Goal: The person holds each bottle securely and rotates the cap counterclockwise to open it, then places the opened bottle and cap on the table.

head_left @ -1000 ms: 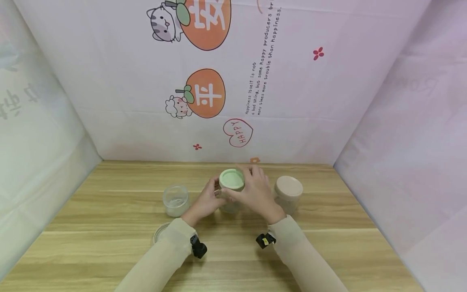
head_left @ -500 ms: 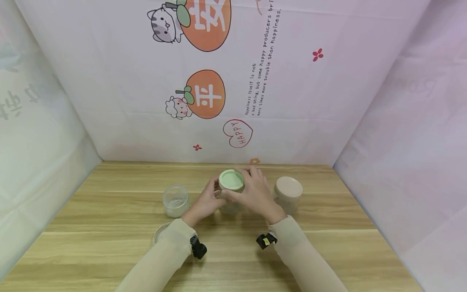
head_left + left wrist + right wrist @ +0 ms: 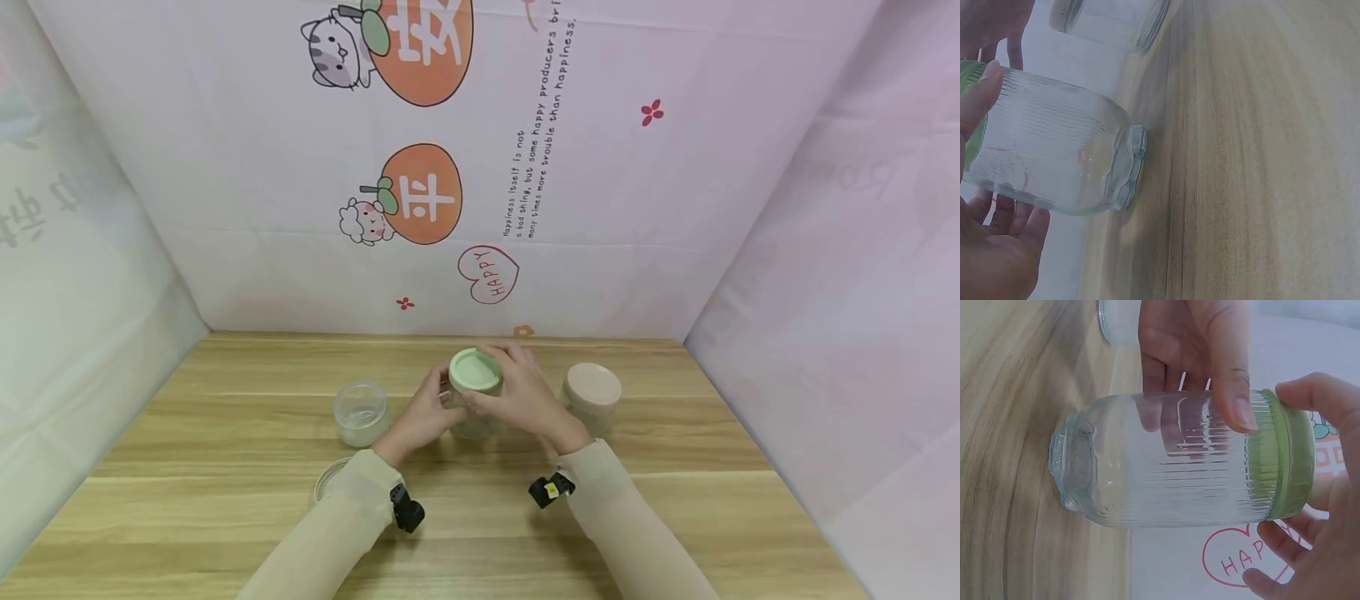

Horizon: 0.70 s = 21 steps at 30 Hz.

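Jar (image 3: 1179, 478) between clamped fingers: left hand (image 3: 423, 413) holds its side; right hand (image 3: 522, 395), just shifted slightly, grips the lid (image 3: 474, 372), likely twisting.

Three jars (image 3: 1166, 487), two coloured lids (image 3: 476, 372), two hands (image 3: 527, 402)

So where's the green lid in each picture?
Head: the green lid is just below centre, topping the clear jar.
Left wrist: green lid at the left edge, only partly showing.
Right wrist: green lid right of centre.
Shared landmark: the wooden tabletop, in all three.
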{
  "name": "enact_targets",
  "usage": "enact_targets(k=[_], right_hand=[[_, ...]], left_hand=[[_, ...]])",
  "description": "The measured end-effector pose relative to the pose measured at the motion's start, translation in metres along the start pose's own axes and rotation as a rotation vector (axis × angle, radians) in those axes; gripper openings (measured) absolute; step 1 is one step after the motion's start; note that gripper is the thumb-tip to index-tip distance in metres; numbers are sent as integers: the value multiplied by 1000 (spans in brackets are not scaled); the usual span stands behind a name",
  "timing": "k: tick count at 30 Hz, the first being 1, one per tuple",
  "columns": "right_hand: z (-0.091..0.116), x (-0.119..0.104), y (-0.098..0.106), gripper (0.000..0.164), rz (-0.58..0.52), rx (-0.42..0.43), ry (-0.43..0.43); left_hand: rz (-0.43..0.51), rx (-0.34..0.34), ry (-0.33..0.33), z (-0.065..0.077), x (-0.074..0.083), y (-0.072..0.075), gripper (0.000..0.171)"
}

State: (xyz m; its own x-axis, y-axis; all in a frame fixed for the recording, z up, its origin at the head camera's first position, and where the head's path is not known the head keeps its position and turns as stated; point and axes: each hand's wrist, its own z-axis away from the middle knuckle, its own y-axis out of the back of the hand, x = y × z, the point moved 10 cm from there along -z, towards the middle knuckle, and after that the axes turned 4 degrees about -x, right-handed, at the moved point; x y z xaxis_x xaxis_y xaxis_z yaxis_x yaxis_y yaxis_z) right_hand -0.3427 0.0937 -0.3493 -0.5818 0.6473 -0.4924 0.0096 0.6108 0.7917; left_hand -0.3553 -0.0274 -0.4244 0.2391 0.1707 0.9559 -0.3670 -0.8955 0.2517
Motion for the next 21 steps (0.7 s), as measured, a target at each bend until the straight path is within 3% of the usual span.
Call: enact_targets(k=[14,18,21], right_hand=[[-1,5,-16,83,-178,-163,26],[0,4,-15,82,-186,-143,26],[0,2,-11,80,-132,-91,23]], left_hand=[[-24,11,38,0,-3,0,87],[-28,2,30,-1,-3,0,86],[-21,-4,10,-1,-1,0,83]])
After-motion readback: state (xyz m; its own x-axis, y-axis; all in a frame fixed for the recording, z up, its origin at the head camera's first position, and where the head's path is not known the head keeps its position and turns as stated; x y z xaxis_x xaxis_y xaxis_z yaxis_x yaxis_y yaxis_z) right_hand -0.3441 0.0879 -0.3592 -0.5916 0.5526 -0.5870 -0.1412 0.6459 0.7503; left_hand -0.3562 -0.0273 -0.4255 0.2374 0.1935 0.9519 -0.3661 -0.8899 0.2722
